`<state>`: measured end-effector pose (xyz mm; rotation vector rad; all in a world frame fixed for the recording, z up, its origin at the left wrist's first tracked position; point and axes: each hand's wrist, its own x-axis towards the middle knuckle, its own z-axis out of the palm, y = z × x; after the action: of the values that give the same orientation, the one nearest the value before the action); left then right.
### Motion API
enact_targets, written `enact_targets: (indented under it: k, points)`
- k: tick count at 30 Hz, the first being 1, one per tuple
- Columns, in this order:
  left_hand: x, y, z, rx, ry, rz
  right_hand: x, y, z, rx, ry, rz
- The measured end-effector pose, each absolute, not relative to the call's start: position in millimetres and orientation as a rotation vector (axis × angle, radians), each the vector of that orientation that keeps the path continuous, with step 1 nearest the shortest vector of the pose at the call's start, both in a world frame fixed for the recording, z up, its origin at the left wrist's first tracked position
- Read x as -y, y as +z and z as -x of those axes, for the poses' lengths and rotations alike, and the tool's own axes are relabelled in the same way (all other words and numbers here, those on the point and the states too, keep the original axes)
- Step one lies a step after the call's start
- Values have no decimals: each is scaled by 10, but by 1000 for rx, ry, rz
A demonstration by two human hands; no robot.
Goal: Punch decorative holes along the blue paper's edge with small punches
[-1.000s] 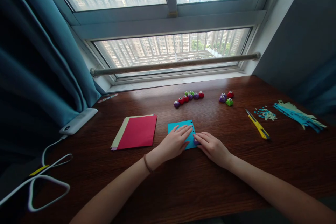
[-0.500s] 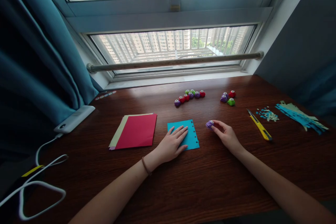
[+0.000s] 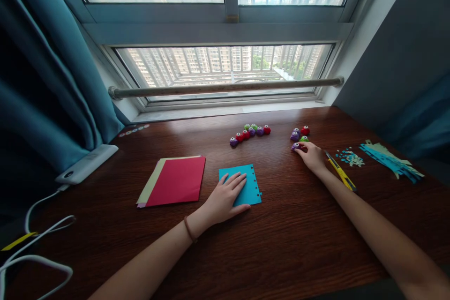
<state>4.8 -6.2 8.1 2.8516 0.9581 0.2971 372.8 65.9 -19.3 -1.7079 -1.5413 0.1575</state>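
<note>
My left hand (image 3: 228,197) lies flat, fingers stretched, on a square sheet of blue paper (image 3: 252,185). Small punched holes run down the sheet's right side, and a tiny blue bit sits at that edge. My right hand (image 3: 311,156) pinches a small purple paper punch (image 3: 295,146) at the table, just in front of the other punches. A green punch (image 3: 304,139) shows partly behind my fingers. Behind it are a red punch (image 3: 304,130) and purple punches (image 3: 295,135).
Several coloured punches (image 3: 245,134) line up at the back. Left lies a stack of paper with a red sheet (image 3: 181,180) on top. A yellow utility knife (image 3: 341,172), paper bits (image 3: 350,157) and paper strips (image 3: 392,161) lie right. A white power strip (image 3: 87,164) sits far left.
My right hand has carried the purple punch from beside the blue paper back and right to the cluster of punches. My left hand stays on the paper. The view has shifted slightly.
</note>
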Motion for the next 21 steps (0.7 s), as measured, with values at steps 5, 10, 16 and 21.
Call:
enact_targets:
  k: [5,10,16,21]
  points:
    - [60,78,-55,-969,261,-2842,-846,-189,-3789,1477,29,1873]
    - [63,84,-56,-976,255,-2825,-900,-143,-3817,1383,-7,1973]
    - [81,86,-61,-1007,322,-2832,-597,-26,-3490,1399,74,1896]
    - [88,76,-69,-1037,307,-2842,38,-19,-2774,1863,540,1539]
